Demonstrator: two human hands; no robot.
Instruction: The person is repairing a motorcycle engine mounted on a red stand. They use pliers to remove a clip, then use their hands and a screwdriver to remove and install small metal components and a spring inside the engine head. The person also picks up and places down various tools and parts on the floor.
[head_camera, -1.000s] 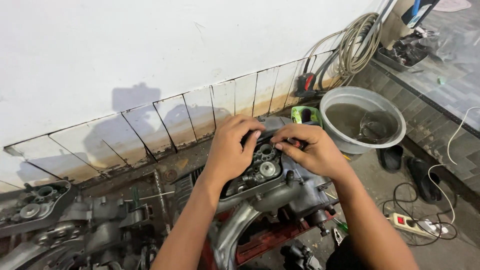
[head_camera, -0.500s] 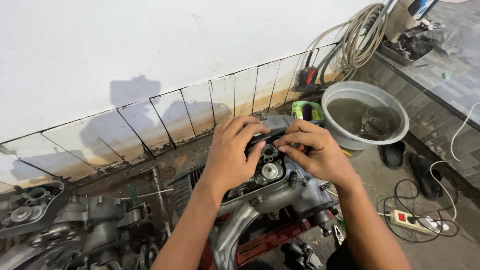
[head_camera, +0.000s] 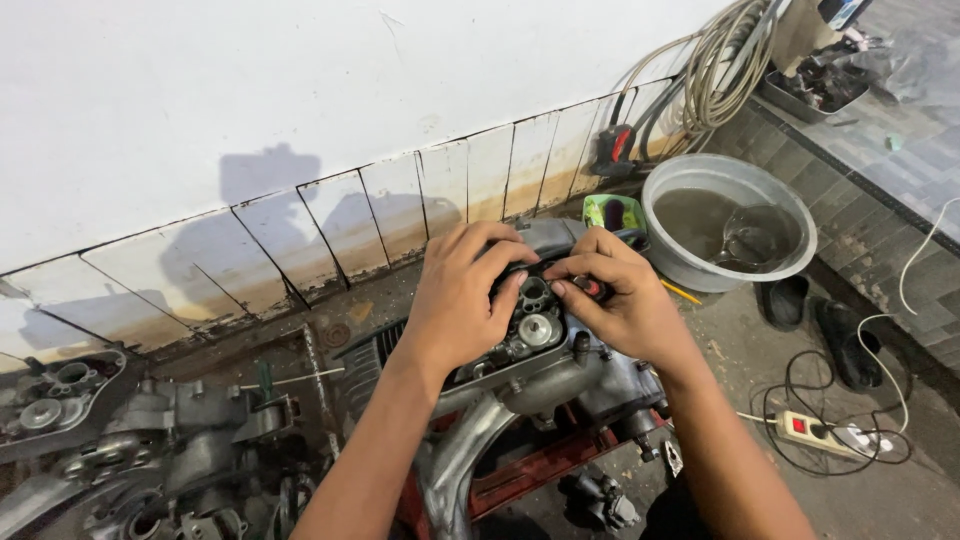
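A grey metal engine (head_camera: 540, 370) stands on the floor in front of me, its open top showing round gear parts (head_camera: 535, 328). My left hand (head_camera: 462, 295) lies over the engine's top left, fingers curled on the casing edge. My right hand (head_camera: 618, 300) rests on the top right and pinches a small dark part with a red tip (head_camera: 592, 289) between thumb and fingers. The two hands nearly touch above the opening.
A second dismantled engine (head_camera: 170, 450) lies at the lower left. A grey basin of water (head_camera: 728, 222) sits to the right, near dark sandals (head_camera: 845, 340), a white power strip (head_camera: 815, 430), coiled cables (head_camera: 710, 70) and a tiled wall (head_camera: 330, 230).
Both hands have stayed on the engine top, shifting only slightly. The fingers of my right hand have closed more tightly on the small part.
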